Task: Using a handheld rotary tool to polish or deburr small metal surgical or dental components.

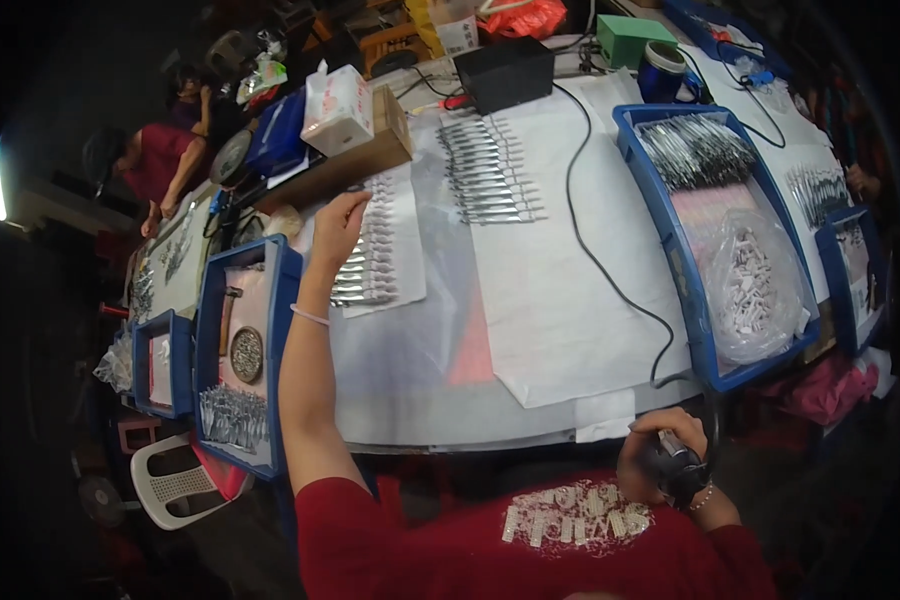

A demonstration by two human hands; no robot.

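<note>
At the table, left hand (338,222) reaches open onto the row of metal pieces (368,262); right hand (660,462) is closed on a corded tool (676,462). Risk: the forearm sweeps the row out of line.

The left arm stretches far forward from the lower edge, bare from a red short sleeve, with a thin pale band around the wrist; the left hand (338,225) is at full reach, its back turned up and its fingers curled downward and bunched together. The right arm stays bent and tucked close to the body at the lower right, a bead bracelet at the wrist. The right hand (658,462) is clenched in a fist, knuckles up, fingers wrapped tight.
</note>
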